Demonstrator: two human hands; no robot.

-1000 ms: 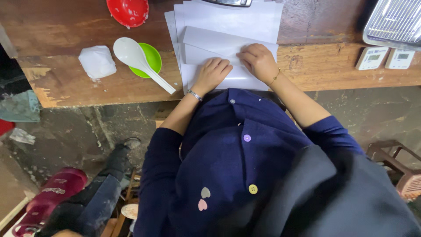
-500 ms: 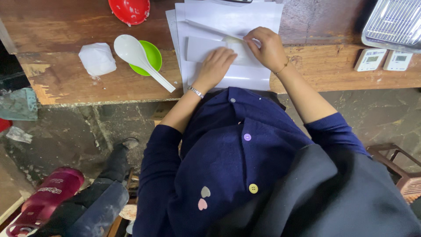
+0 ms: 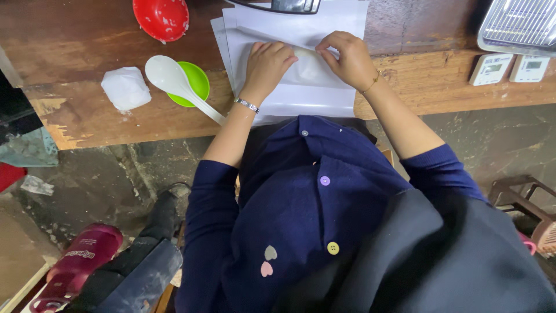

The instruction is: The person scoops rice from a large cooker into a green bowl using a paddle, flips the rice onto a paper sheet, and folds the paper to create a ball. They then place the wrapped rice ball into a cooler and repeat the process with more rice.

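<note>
- Nearest the camera, a person in a dark navy buttoned top (image 3: 324,220) with rolled sleeves leans over a worn wooden table (image 3: 87,116), a dark cloth (image 3: 463,261) draped over the lap on the right side.
- Low at the left, a maroon bottle (image 3: 78,264) lies on the stained concrete floor (image 3: 116,168), with a dark shoe just beside it.
- At the table's near edge, a stack of white paper sheets (image 3: 301,101) lies flat, its lower edge reaching just past the table edge.
- The left hand (image 3: 267,64), a silver bracelet at its wrist, presses palm-down on a white folded paper packet (image 3: 310,66) lying on top of the stack, fingers together and flat rather than clasped around it.
- The right hand (image 3: 344,55), a thin bracelet at its wrist, pinches the packet's upper right part, fingertips closed on the paper fold.
- To the left of the sheets, a white plastic spoon (image 3: 174,81) rests across a small green bowl (image 3: 194,84), its handle pointing toward the paper.
- Further left, a white wrapped lump (image 3: 125,88) sits apart on the bare wood.
- At the far edge, a red bowl (image 3: 161,17) stands left of a dark device partly covering the top of the sheets.
- On the far right, two small white digital displays (image 3: 509,68) sit below a metal tray (image 3: 518,26).
</note>
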